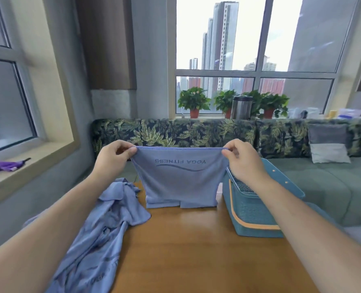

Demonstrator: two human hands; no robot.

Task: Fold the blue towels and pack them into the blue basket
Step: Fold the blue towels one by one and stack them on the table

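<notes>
Just beside the hanging towel (179, 182): crumpled towels (112, 208), blue basket (253, 214).

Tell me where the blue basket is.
In the head view, the blue basket sits at the right of the wooden table, just right of the held towel, partly hidden by the right hand.

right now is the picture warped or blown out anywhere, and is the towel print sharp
Head view: wide-angle bend curves the window frame and sill; sky outside is washed out white; towel print is sharp, reading upside down; table carries a soft sheen.
</notes>
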